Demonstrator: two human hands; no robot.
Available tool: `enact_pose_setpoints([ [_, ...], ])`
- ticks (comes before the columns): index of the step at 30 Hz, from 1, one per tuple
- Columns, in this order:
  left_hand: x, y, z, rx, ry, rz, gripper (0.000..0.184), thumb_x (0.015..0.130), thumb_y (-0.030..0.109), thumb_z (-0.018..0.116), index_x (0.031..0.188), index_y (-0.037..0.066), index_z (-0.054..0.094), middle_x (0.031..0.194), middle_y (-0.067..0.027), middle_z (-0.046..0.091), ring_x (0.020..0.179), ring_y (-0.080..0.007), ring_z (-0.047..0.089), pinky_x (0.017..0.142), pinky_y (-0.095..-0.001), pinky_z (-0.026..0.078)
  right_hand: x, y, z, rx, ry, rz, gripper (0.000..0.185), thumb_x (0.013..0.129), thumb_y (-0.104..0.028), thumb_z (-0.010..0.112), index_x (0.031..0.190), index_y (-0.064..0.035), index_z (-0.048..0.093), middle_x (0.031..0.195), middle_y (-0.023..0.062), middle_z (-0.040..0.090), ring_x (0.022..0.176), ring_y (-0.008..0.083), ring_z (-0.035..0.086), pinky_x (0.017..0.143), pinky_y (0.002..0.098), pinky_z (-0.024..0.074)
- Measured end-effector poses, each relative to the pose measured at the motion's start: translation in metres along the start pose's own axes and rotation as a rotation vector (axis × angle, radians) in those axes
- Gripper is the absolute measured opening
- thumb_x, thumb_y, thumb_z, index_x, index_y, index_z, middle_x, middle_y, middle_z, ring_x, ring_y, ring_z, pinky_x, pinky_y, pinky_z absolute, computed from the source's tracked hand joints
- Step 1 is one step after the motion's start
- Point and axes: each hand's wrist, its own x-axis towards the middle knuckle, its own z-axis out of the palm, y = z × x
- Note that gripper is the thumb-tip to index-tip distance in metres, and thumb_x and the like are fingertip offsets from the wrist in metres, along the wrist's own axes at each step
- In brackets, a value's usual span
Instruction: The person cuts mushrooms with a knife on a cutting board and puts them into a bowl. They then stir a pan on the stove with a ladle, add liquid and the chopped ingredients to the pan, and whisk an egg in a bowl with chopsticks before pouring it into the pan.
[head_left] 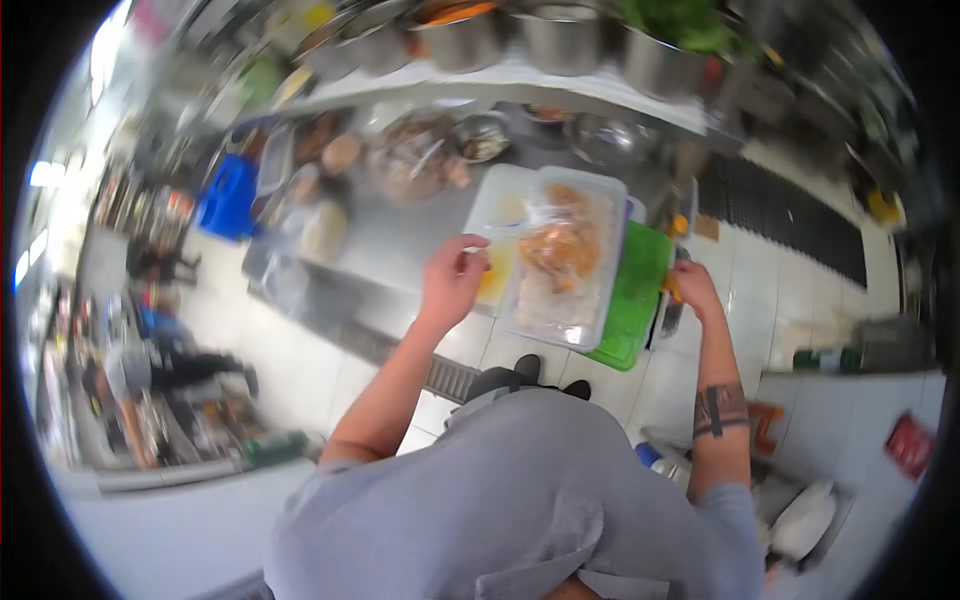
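Observation:
A clear plastic tub [565,262] of orange and pale food, seemingly bagged or wrapped, sits in front of me, partly over a green cutting board [640,275]. To its left lies a white cutting board [490,205] with a yellow-orange smear. Over that board's near left part is my left hand [455,280], fingers loosely curled, with a gap between thumb and forefinger. My right hand [695,287], at the green board's right edge, is closed around a small yellow-orange handle [674,289]; what it belongs to is too blurred to tell.
Metal pots [460,40] line a shelf above the steel counter [385,235]. Bagged food [410,160], a small bowl [482,137] and a blue jug [229,197] stand farther back and left. Another person [150,370] works at the far left. Black floor matting [785,220] lies right.

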Motion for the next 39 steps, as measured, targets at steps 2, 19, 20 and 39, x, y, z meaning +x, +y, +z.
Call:
enact_pose_setpoints([
  [2, -0.013, -0.002, -0.003, -0.003, 0.052, -0.030, 0.018, 0.098, 0.007, 0.064, 0.115, 0.004, 0.067, 0.089, -0.0086, 0.071, 0.082, -0.0147, 0.072, 0.073, -0.0292, 0.056, 0.002, -0.002, -0.013, 0.012, 0.024, 0.011, 0.028, 0.097, -0.023, 0.061, 0.111, 0.0004, 0.069, 0.091, 0.0094, 0.071, 0.077, 0.0173, 0.070, 0.059, 0.0322, 0.0566],
  [19, 0.021, -0.039, -0.019, -0.117, 0.176, 0.113, 0.022, 0.093, 0.004, 0.069, 0.114, 0.005, 0.065, 0.108, -0.0097, 0.067, 0.078, -0.0162, 0.068, 0.071, -0.0319, 0.055, -0.057, 0.000, -0.033, 0.158, 0.324, 0.029, 0.047, 0.105, -0.027, 0.057, 0.144, -0.0019, 0.053, 0.130, 0.0148, 0.062, 0.108, 0.0274, 0.067, 0.083, 0.0385, 0.0583],
  [20, 0.021, -0.023, -0.017, -0.125, 0.169, 0.227, 0.024, 0.091, 0.003, 0.069, 0.115, 0.005, 0.065, 0.110, -0.0104, 0.067, 0.078, -0.0173, 0.068, 0.072, -0.0323, 0.055, -0.064, 0.005, -0.032, 0.179, 0.331, -0.014, 0.046, 0.105, -0.025, 0.058, 0.145, -0.0016, 0.053, 0.130, 0.0146, 0.062, 0.109, 0.0273, 0.067, 0.083, 0.0381, 0.0585],
  [39, 0.031, 0.241, 0.264, 0.202, -0.196, 0.810, 0.025, 0.087, 0.002, 0.071, 0.111, 0.000, 0.068, 0.110, -0.0181, 0.071, 0.108, -0.0354, 0.069, 0.093, -0.0410, 0.054, -0.148, 0.178, -0.239, -0.098, 0.373, -0.109, 0.025, 0.097, -0.005, 0.058, 0.120, -0.0013, 0.067, 0.095, 0.0007, 0.066, 0.079, 0.0103, 0.063, 0.066, 0.0271, 0.0519],
])
